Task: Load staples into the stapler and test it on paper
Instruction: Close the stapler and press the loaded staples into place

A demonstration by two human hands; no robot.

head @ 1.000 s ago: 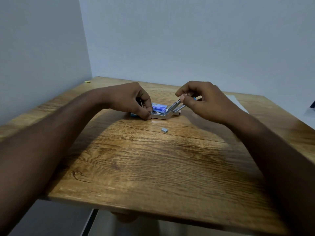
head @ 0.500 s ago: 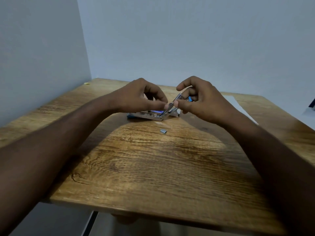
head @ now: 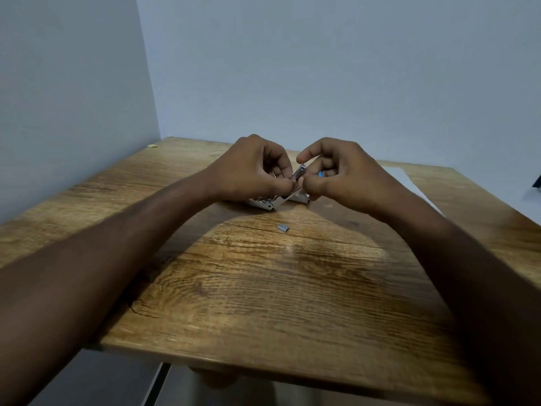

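left hand (head: pixel 254 168): knuckles up over the far middle of the bench (head: pixel 263 294); fingers (head: pixel 279 164) curled in tight, thumb and forefinger tips pinch the raised metal arm of the stapler from its left side.
right hand (head: pixel 342 174): mirrors the left, tips meeting the left tips; fingers (head: pixel 311 152) curled, thumb and one finger pinch the same raised arm from its right side; forefinger arched above the pinch, and I cannot tell whether it touches anything.
stapler (head: pixel 299 172): hinged open; silver base flat on the bench directly under the fingers, arm tilted up and rightward between the two sets of fingertips; a bit of blue shows behind the right fingers.
staple channel: hidden by the fingers, loaded or not I cannot tell.
loose staple strip (head: pixel 283 228): short grey block, flat on the bench, on the person's side of the fingers, near the stapler base but apart from it; neither hand touches it.
paper (head: pixel 409 183): white sheet flat on the bench, right of the right fingers, partly behind the right forearm, apart from the stapler.
yellow scrap (head: pixel 152 145): far left corner of the bench, well left of the left fingers.
dark object (head: pixel 537 183): cut off by the right edge, well right of the right fingers; cannot identify.
walls (head: pixel 322 68): plain and pale, meeting in a corner behind the left fingers.
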